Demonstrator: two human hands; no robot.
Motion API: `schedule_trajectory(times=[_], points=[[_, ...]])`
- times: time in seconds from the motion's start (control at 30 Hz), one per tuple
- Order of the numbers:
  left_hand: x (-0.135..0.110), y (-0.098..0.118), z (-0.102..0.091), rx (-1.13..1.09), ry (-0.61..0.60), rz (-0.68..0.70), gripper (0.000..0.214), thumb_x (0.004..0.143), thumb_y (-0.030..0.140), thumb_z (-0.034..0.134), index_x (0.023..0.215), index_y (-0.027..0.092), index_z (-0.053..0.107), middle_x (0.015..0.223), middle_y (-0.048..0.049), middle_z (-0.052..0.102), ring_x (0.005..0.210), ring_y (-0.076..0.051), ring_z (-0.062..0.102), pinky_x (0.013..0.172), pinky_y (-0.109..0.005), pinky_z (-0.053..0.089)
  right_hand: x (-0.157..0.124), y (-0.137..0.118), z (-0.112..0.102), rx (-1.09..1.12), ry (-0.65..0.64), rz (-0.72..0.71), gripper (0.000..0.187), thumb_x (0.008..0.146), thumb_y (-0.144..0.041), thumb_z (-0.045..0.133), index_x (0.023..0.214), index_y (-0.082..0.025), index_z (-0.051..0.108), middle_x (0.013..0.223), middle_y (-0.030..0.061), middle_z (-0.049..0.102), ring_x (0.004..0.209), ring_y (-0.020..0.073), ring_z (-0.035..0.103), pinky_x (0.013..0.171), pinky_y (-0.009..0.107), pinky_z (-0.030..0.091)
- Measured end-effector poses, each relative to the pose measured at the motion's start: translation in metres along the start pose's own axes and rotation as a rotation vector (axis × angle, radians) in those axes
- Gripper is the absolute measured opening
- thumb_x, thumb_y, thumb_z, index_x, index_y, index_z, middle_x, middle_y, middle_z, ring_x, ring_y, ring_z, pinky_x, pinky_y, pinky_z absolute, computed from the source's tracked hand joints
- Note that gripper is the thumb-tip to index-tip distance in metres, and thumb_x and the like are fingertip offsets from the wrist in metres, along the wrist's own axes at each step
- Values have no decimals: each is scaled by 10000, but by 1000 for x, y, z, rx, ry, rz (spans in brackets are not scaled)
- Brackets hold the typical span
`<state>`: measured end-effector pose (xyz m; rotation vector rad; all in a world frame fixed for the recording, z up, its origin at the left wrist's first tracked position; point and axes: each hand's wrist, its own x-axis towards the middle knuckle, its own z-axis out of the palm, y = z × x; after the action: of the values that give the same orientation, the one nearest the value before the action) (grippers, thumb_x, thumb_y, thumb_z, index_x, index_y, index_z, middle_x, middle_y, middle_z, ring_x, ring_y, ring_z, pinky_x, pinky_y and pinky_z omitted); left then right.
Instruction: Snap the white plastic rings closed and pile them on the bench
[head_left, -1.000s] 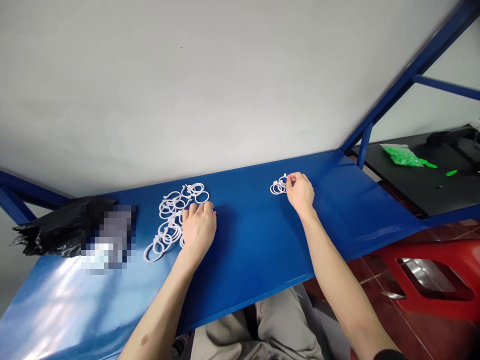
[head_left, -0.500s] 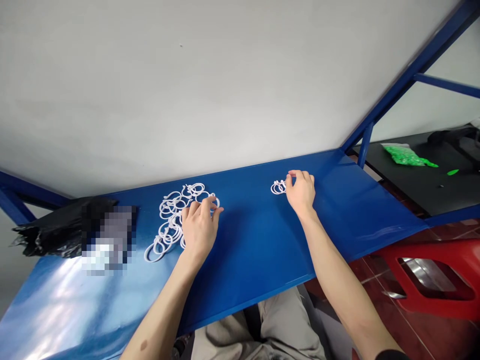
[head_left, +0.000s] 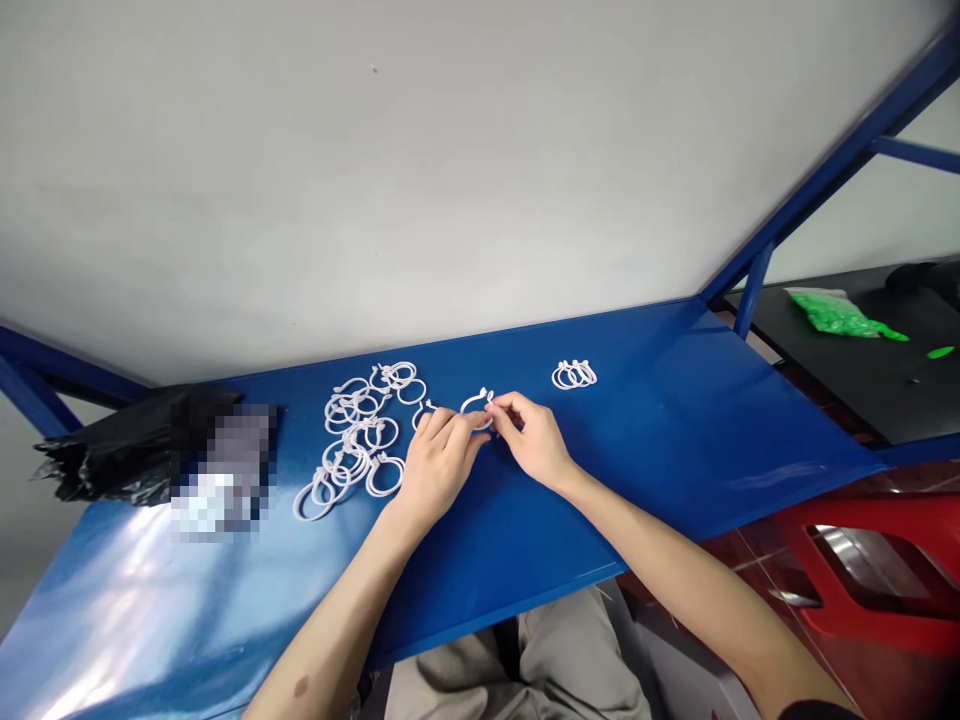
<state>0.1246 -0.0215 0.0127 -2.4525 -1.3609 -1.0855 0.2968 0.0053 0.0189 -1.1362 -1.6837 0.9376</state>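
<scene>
On the glossy blue bench [head_left: 645,490], a loose pile of white plastic-looking rings [head_left: 351,440] lay beside the left hand [head_left: 441,462]; it and the right hand [head_left: 531,437] pinched one thin white ring [head_left: 469,400] between them. Light, even fingertip pressure near its small white knobs [head_left: 483,391] seemed best, lest it slip.

Blue bench [head_left: 675,410] — jumbled white rings [head_left: 357,440] left of centre; small ring cluster [head_left: 574,376] far right — black plastic [head_left: 112,440] at left.
</scene>
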Motion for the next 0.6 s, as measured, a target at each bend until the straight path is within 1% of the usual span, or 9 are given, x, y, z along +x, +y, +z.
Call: schedule_trajectory(times=[0.07,0.13,0.17,0.27,0.33,0.47,0.6], points=[[1,2,-1,-2,71,-16,193,960,263,632,1141,206,599,1040,-73,727,921,-199,657,818,-334,497,1,3,-2,-26,20,-45,162,995,-338,552,976,-210,649,837,19,751,724,161,711,686,269,543],[2,3,-2,11,147,-79,228,948,277,646,1158,197,606,1101,-104,703,993,-212,666,848,-336,522,0,5,-3,-95,48,-132,137,994,-294,547,1024,-205,647,873,32,746,753,166,710,714,280,554],[2,3,-2,17,164,-108,233,950,272,640,1167,196,610,1104,-105,702,995,-211,674,849,-332,529,0,6,-2,-142,60,-186,136,993,-271,544,1043,-203,651,902,42,743,775,170,706,733,288,558],[2,0,0,7,114,-161,212,973,228,594,1182,201,615,1006,-59,737,870,-175,701,795,-302,538,-3,8,-1,-270,70,-329,175,999,-218,525,1087,-189,674,944,72,724,826,186,685,765,311,559],[1,-1,3,-19,86,-186,194,982,211,573,1171,199,618,968,-41,753,810,-158,707,751,-280,541,-3,9,0,-307,61,-389,201,1012,-202,511,1109,-176,685,941,83,711,849,194,674,782,323,560],[-2,-1,7,-44,78,-213,180,995,220,549,1160,196,619,999,-48,766,812,-164,720,736,-276,553,-3,10,0,-295,34,-437,226,1034,-209,500,1154,-202,691,958,78,707,882,190,666,805,329,566],[-6,3,9,-51,75,-203,167,1016,205,497,1136,197,613,1002,-53,770,825,-166,727,744,-277,559,-4,12,-1,-269,-11,-461,241,1046,-215,488,1176,-219,691,939,68,710,882,190,656,799,340,568]])
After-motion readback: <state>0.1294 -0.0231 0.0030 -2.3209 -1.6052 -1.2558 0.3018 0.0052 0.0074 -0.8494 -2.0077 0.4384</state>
